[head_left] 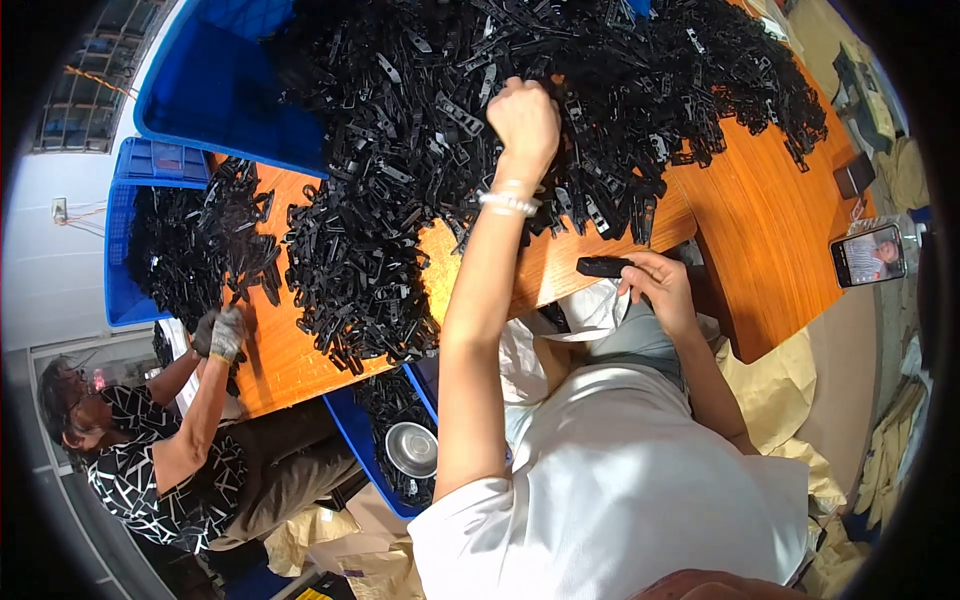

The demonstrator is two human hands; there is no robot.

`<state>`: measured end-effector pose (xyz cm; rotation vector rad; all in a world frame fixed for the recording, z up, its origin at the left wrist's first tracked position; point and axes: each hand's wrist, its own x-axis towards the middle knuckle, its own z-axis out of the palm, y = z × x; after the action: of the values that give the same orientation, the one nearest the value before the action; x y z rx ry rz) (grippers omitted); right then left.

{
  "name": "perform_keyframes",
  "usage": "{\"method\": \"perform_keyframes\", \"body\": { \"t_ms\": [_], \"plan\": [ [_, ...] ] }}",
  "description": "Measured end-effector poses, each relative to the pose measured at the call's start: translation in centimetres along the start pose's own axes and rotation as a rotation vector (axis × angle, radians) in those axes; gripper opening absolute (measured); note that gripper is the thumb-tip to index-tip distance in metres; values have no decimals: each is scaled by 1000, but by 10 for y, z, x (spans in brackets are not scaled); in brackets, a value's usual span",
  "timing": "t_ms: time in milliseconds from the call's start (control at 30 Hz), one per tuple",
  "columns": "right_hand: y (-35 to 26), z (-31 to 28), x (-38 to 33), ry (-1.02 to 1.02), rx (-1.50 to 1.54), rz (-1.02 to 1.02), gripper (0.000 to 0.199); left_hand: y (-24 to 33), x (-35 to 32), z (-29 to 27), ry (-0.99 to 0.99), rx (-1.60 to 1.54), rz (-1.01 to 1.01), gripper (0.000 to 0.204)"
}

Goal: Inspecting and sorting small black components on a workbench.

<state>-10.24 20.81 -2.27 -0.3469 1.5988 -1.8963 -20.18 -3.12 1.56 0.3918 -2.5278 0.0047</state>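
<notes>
A large heap of small black plastic parts [450,120] covers the orange wooden table [760,230]. My left hand [523,118] reaches far out into the heap, fingers curled into the parts; a pale bead bracelet sits on that wrist. My right hand [655,285] rests at the table's near edge and holds a stack of black parts [603,267] pointing left.
A tipped blue crate [215,85] lies at the table's far left, and another blue crate [125,235] holds more parts. A blue bin [360,430] with parts and a metal bowl [412,449] stands below the table. A co-worker's gloved hands [222,335] work at left. A phone [867,255] sits at right.
</notes>
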Motion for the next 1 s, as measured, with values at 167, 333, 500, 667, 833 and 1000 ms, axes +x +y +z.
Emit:
{"method": "perform_keyframes", "body": {
  "t_ms": [167,333,500,667,833,1000],
  "plan": [
    [3,-3,5,4,-23,-26,15,-5,-34,-42,208,-439,-136,15],
    [1,1,3,29,-32,-25,15,-23,-56,-68,132,-1584,-562,6],
    [-15,5,-5,-15,-30,-28,17,-17,-87,-101,-146,-1877,-739,4],
    [-42,26,-7,-125,-89,-270,22,13,-120,-109,-594,-1534,-711,11],
    [-46,33,-8,-8,-412,-446,23,14,-135,-117,-532,-1384,-335,19],
    [-36,35,-15,74,-443,-443,27,15,-158,-129,-579,-1276,-321,37]
  ]
}}
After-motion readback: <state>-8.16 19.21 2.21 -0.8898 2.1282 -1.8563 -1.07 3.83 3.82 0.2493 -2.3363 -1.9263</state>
